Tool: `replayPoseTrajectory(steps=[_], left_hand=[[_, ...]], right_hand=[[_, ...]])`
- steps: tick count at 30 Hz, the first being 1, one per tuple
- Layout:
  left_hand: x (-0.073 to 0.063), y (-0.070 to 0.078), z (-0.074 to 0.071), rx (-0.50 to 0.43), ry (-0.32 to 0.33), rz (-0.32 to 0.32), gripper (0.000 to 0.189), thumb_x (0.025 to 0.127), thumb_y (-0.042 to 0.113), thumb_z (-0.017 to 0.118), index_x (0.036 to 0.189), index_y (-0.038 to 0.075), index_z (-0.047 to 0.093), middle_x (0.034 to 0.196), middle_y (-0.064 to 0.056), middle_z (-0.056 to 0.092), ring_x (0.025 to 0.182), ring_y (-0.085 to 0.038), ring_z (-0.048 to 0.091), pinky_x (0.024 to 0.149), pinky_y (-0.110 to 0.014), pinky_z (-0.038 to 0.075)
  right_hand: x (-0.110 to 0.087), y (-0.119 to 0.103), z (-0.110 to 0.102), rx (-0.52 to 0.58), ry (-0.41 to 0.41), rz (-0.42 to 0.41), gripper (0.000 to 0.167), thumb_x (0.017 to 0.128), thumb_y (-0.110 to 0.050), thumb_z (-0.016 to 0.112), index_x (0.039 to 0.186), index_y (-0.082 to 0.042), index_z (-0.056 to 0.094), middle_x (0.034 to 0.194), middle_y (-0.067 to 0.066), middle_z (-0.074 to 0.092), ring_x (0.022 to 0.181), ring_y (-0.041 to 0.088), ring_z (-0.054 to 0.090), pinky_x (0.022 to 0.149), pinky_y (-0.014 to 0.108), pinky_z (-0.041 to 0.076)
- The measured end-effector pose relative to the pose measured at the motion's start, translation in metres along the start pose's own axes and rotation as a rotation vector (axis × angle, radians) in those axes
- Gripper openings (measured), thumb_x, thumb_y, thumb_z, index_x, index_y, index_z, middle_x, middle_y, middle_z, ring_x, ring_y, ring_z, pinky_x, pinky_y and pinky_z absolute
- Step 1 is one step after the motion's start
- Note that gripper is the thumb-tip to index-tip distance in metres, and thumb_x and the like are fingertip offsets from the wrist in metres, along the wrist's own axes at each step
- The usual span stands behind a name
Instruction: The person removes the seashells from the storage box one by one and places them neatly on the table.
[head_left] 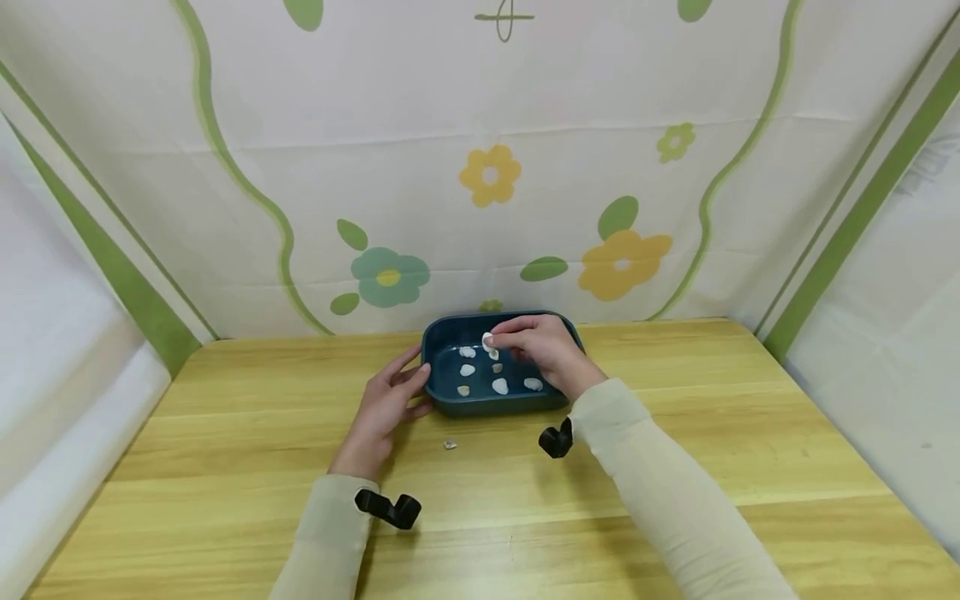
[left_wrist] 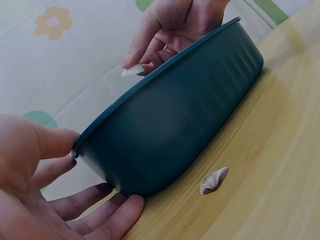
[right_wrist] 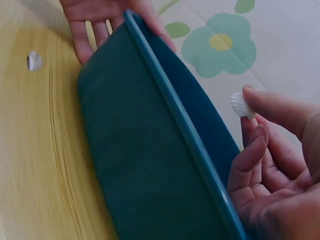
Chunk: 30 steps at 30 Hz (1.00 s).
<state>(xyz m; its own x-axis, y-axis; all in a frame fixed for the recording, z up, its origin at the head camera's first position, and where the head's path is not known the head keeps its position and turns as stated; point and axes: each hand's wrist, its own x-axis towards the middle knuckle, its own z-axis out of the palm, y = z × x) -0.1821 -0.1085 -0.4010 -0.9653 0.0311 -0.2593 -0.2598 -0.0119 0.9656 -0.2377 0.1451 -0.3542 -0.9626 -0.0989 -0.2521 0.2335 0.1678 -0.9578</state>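
The right grip (head_left: 543, 346) pinches a small white ribbed seashell (right_wrist: 241, 106) between thumb and fingers, holding it above the floor of a deep, dark teal rectangular tray (head_left: 491, 406) with rounded corners. Other small whitish and tan shells (head_left: 500, 386) lie spaced across that floor. The left grip (head_left: 382, 404) is clamped on the tray's left end, thumb at the rim, fingertips lower against the outside. One loose greyish-white ribbed shell (head_left: 450, 444) rests on the yellowish wood-grain counter (head_left: 480, 533), near the tray's front wall
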Motion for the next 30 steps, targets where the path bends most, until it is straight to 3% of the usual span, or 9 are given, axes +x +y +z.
replayPoseTrajectory(steps=[6,15,23,30], left_hand=[[0.003,0.000,0.001,-0.010,-0.004,0.001,0.052,0.111,0.031,0.063,0.161,0.031,0.051,0.157,-0.016,0.058,0.135,-0.036,0.064,0.110,-0.052,0.058],[0.002,0.000,0.000,-0.006,0.010,-0.011,0.051,0.111,0.032,0.063,0.160,0.032,0.052,0.157,-0.015,0.058,0.133,-0.032,0.063,0.108,-0.050,0.059],[0.004,-0.001,0.000,-0.012,0.012,-0.008,0.051,0.111,0.031,0.062,0.160,0.032,0.052,0.156,-0.015,0.058,0.132,-0.033,0.064,0.108,-0.050,0.059],[0.004,0.000,0.000,-0.011,0.008,-0.010,0.051,0.111,0.030,0.062,0.161,0.031,0.051,0.157,-0.015,0.058,0.133,-0.033,0.064,0.107,-0.050,0.059]], right_hand=[[-0.002,-0.001,0.000,0.047,0.004,0.000,0.029,0.090,-0.022,0.090,0.113,-0.008,0.081,0.099,-0.004,0.078,0.086,0.021,0.062,0.093,0.040,0.056],[-0.018,0.005,-0.004,0.079,-0.059,-0.022,0.029,0.093,-0.021,0.087,0.118,-0.007,0.079,0.101,-0.006,0.078,0.092,0.017,0.066,0.089,0.030,0.058],[-0.040,0.012,-0.009,0.128,-0.110,-0.061,0.016,0.096,-0.015,0.083,0.111,-0.008,0.080,0.101,-0.004,0.078,0.087,0.014,0.066,0.078,0.023,0.059],[-0.058,0.016,-0.008,0.125,-0.168,-0.087,0.010,0.096,-0.010,0.081,0.106,-0.010,0.081,0.098,-0.007,0.078,0.085,0.012,0.069,0.079,0.024,0.059]])
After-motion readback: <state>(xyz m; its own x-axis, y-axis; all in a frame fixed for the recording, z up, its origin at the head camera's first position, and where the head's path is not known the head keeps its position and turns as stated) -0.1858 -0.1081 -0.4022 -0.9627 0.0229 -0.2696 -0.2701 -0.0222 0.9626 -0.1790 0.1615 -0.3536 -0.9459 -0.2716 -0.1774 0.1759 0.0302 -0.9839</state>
